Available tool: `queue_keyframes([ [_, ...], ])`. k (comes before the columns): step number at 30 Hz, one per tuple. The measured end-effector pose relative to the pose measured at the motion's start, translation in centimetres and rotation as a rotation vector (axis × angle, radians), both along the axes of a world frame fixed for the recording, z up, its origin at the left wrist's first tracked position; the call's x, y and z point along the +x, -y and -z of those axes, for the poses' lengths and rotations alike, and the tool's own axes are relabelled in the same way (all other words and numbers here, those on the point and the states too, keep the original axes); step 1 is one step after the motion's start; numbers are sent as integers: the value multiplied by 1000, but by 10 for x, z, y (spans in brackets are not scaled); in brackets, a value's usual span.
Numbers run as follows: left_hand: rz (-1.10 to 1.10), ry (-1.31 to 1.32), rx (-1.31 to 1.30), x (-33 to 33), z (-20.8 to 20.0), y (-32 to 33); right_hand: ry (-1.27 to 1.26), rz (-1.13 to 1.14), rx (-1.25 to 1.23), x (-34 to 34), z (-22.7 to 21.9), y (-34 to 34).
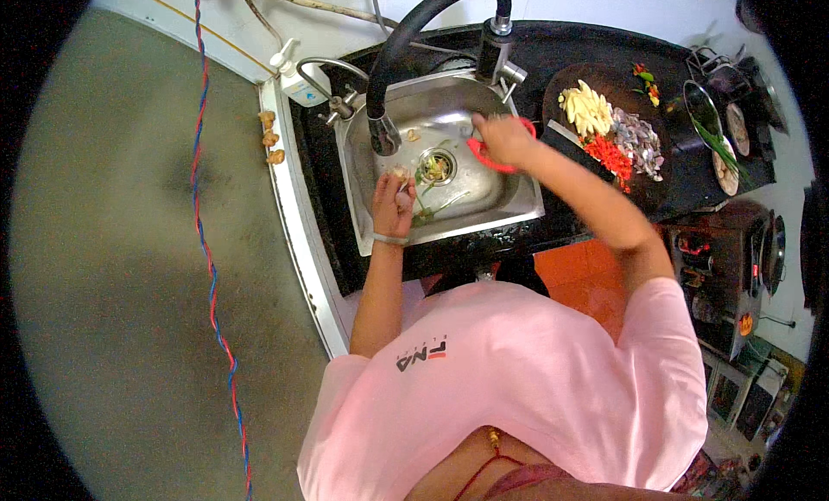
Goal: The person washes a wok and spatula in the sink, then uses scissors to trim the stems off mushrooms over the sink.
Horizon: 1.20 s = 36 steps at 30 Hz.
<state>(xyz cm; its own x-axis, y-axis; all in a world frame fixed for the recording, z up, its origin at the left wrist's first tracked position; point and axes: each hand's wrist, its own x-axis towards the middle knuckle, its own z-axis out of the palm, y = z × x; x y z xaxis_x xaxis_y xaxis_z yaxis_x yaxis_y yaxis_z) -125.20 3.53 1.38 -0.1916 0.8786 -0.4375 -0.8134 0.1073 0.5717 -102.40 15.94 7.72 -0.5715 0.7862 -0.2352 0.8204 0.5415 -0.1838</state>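
My left hand (393, 206) is over the left side of the steel sink (354, 173), with its fingers closed around a small pale, rounded piece (400, 173) that resembles garlic. To the right, my right hand (508, 143) is blurred over a curved red rim (494, 163) inside the sink. The blur hides its fingers, so I cannot tell whether it grips that rim or something else. Between the hands is the drain (436, 166), with green and pale scraps in and around it. A black hose faucet (382, 121) hangs over the left of the basin.
Right of the sink, a dark round board (561, 86) carries pale yellow strips (586, 109), chopped red pieces (609, 158) and greyish cut pieces (637, 145). A knife blade (566, 133) lies at its edge. A white pump bottle (302, 82) stands behind a small curved tap (341, 104).
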Motion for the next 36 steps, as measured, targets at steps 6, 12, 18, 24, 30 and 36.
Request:
queue_keyframes([
  [6, 10, 81, 65, 11, -11, -6, -139, 2, -39, 26, 26, -84],
  [12, -8, 119, 103, 5, 4, -13, -208, 44, -174, 9, 85, -79],
  [18, -7, 121, 45, -7, 43, -10, -633, 164, -569, -46, 114, -3],
  [24, -16, 150, -36, -7, 52, -11, -85, 213, -323, -47, 150, 16],
  [30, 33, 121, -56, -13, 51, -4, -24, 93, -194, -46, 151, 26],
  [36, 28, 171, 15, -9, 68, -2, -1176, 464, -917, -110, 106, 55],
])
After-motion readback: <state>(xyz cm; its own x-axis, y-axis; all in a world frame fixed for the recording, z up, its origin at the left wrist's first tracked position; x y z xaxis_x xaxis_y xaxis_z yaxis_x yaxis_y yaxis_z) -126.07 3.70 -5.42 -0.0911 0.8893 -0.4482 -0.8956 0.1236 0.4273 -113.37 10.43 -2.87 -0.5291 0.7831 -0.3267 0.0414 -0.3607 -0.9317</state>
